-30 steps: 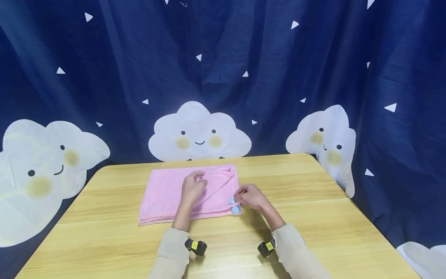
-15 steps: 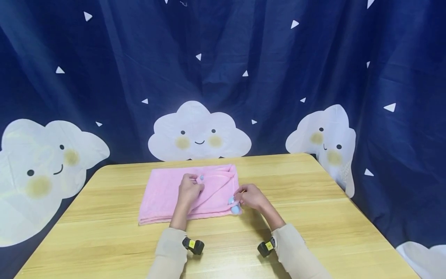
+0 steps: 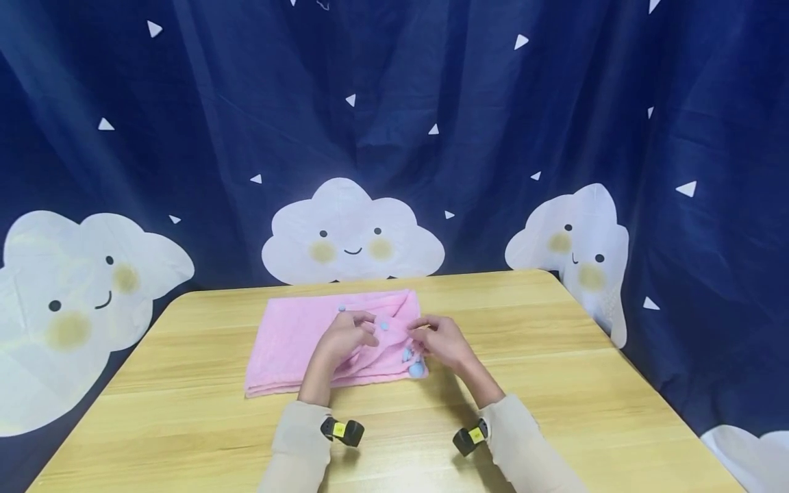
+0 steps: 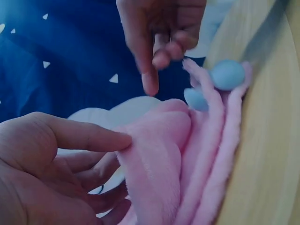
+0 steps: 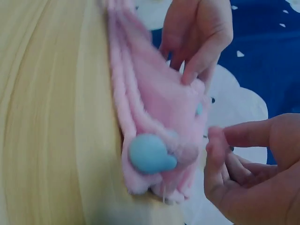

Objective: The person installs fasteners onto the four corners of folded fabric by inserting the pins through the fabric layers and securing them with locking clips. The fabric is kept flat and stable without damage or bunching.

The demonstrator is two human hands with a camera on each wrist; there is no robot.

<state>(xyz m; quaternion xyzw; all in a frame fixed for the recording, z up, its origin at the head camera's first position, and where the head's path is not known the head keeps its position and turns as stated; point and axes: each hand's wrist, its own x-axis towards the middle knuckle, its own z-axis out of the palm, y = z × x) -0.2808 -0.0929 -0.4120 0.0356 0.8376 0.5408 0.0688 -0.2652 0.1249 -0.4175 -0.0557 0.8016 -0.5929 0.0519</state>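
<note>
A folded pink plush cloth [image 3: 296, 335] with light blue round buttons lies on the table. My left hand [image 3: 345, 340] pinches a raised flap of it; in the left wrist view, a finger or thumb presses the flap's edge while the other fingers are behind. A small blue button [image 3: 383, 326] shows on this flap. My right hand [image 3: 442, 341] hovers at the cloth's right end, its thumb and forefinger tips close together. In the left wrist view these fingertips look apart from the cloth. Two larger blue buttons [image 5: 149, 153] sit at the near right corner below.
The cloth rests on a light wooden table [image 3: 542, 411], near its far edge. Another blue button [image 3: 342, 308] shows beyond my left hand. A dark blue curtain [image 3: 394, 137] with white clouds hangs behind the table.
My left hand has shifted a little right, bringing the flap with its blue button toward the right end. My right hand has left the corner buttons and risen slightly toward the flap.
</note>
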